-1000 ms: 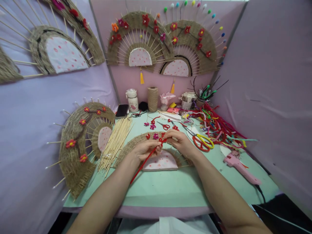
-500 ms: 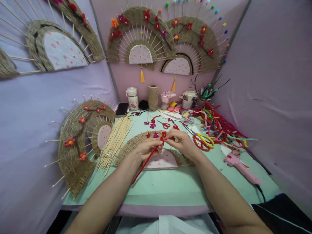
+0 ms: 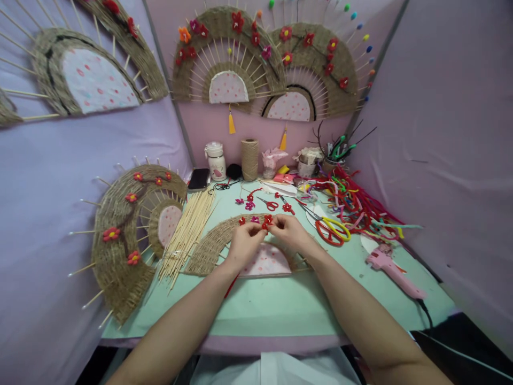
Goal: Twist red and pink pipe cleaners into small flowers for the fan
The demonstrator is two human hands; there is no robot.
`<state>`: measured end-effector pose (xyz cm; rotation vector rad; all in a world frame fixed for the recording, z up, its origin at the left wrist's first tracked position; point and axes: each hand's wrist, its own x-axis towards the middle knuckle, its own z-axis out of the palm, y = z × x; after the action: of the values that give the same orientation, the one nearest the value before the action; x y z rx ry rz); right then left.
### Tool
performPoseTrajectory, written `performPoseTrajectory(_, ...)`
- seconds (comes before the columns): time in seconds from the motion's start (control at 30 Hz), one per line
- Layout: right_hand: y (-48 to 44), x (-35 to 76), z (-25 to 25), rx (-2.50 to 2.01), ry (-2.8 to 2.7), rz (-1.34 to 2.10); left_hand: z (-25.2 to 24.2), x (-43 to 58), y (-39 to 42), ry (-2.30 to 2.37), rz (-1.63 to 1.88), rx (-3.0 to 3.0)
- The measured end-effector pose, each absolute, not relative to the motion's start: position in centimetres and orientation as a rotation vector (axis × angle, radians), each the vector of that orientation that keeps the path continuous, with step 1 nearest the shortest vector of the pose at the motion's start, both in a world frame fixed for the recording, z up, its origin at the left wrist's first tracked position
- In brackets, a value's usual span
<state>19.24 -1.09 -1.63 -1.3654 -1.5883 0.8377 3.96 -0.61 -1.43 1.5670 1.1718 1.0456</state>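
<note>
Pink glue gun, scissors, bamboo skewers and twine spool rest on the table.

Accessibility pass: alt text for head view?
Left hand and right hand pinch a red pipe cleaner over a half-woven jute fan on a green table. Skewers, scissors, a pink glue gun and loose pipe cleaners lie around; finished fans hang behind.

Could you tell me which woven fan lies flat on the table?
The woven fan beneath the left hand and right hand; the others hang on or lean against the walls.
</note>
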Motion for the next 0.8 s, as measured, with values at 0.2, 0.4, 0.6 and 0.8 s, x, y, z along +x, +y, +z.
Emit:
performPoseTrajectory(0.2,-1.0,19.4,-1.0,-1.231,-1.462,1.011,0.0,4.0,-0.8,1.142,0.972,1.338)
performPoseTrajectory(0.4,-1.3,18.1,-2.1,-1.290,-1.542,0.467,-1.4,4.2,-0.6,1.109,1.154,1.449)
performPoseTrajectory(0.6,-0.7,18.7,-1.9,-1.171,-1.406,0.995,-1.4,4.1,0.0,0.987,1.080,1.086)
performPoseTrajectory(0.8,-0.5,19.0,-1.8,-1.160,-1.391,1.015,-1.7,4.3,0.2,0.935,1.054,0.988)
